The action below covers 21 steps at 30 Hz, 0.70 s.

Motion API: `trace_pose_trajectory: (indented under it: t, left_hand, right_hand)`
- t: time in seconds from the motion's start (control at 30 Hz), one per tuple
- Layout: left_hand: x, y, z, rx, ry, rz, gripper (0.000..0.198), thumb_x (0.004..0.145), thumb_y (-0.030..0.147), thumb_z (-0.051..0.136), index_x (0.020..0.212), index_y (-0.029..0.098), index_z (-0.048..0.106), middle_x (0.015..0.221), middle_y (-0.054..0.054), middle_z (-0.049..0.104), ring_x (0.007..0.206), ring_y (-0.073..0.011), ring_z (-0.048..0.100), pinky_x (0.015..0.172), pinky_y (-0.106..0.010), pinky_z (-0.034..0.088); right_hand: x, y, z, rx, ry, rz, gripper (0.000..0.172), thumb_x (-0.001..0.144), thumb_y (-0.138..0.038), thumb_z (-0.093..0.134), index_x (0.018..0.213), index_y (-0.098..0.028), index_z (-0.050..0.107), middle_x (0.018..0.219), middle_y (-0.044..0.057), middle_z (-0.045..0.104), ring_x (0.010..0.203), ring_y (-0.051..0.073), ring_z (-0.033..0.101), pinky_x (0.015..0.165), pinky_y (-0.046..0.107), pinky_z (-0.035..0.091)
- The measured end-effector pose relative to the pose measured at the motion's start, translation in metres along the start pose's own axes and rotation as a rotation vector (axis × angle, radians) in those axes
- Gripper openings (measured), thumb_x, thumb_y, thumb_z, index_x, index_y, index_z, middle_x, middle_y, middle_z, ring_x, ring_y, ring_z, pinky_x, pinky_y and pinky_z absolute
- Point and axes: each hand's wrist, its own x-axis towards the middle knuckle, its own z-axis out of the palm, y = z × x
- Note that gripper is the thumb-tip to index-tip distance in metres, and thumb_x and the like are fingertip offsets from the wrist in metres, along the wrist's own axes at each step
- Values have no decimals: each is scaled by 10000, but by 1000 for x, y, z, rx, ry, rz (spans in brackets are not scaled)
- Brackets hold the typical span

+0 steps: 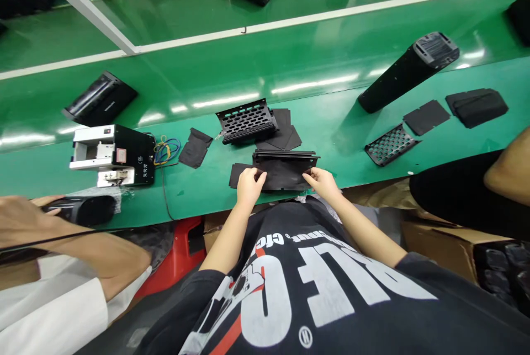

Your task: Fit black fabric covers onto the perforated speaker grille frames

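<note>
Near the table's front edge, my left hand (250, 185) pinches the left side of a thin black sheet (285, 174). My right hand (323, 183) pinches its right side, thumb and fingers closed. The sheet lies against a black slotted-edge casing (285, 154), whose ridged rim shows along the far side. Part of another flat black sheet (235, 174) sticks out beside my left hand. Just beyond are a black perforated casing (248, 121) and several overlapping black sheets (285, 135). Whether the held sheet touches the casing all along cannot be seen.
Left are a single black sheet (195, 148), a white-and-black machine (114, 154) with coiled wires (167, 150), and a co-worker's hand (25, 217) at a black part (85, 210). Right are a tall black case (408, 70), a perforated piece (391, 145) and stacked sheets (476, 107).
</note>
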Motion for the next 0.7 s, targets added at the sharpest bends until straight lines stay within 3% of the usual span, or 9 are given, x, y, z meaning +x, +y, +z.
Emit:
trace_pose_trajectory:
  t: [0.1, 0.23, 0.4, 0.57, 0.7]
  left_hand:
    - [2, -1, 7, 160, 46, 30, 135, 729, 286, 550, 650, 177, 554, 796, -86, 539, 828, -238, 511, 743, -350, 415]
    - [3, -1, 12, 121, 45, 27, 108, 734, 264, 545, 799, 178, 552, 830, -75, 561, 809, -215, 529, 766, -350, 422]
    - [9, 0, 14, -48, 27, -59, 449, 703, 227, 577, 1110, 159, 399, 876, -59, 568, 717, -167, 557, 691, -309, 443]
    - [19, -5, 14, -80, 21, -26, 313, 684, 224, 585, 973, 159, 486, 759, -24, 537, 661, -144, 519, 680, -292, 421]
    - [24, -10, 10, -321, 15, -38, 241, 659, 302, 608, 841, 170, 521, 619, 30, 496, 557, -111, 476, 607, -250, 401]
  right_hand:
    - [4, 4, 4, -165, 101, -40, 193, 717, -343, 497, 594, -197, 466, 510, -9, 515, 478, 145, 495, 504, 256, 348]
    - [5, 10, 3, -327, 155, -86, 207, 760, -390, 478, 673, -203, 472, 627, 22, 582, 604, 171, 544, 557, 259, 357]
    - [8, 14, 3, -426, 201, 71, 376, 754, -504, 472, 924, -170, 441, 793, 80, 600, 722, 217, 575, 572, 276, 374]
    - [12, 11, 3, -429, 71, 134, 302, 791, -493, 413, 789, -191, 430, 623, 45, 572, 617, 213, 585, 511, 267, 356]
    - [9, 6, -11, -185, -31, 104, 279, 761, -457, 467, 667, -209, 379, 512, -3, 530, 425, 154, 542, 432, 248, 363]
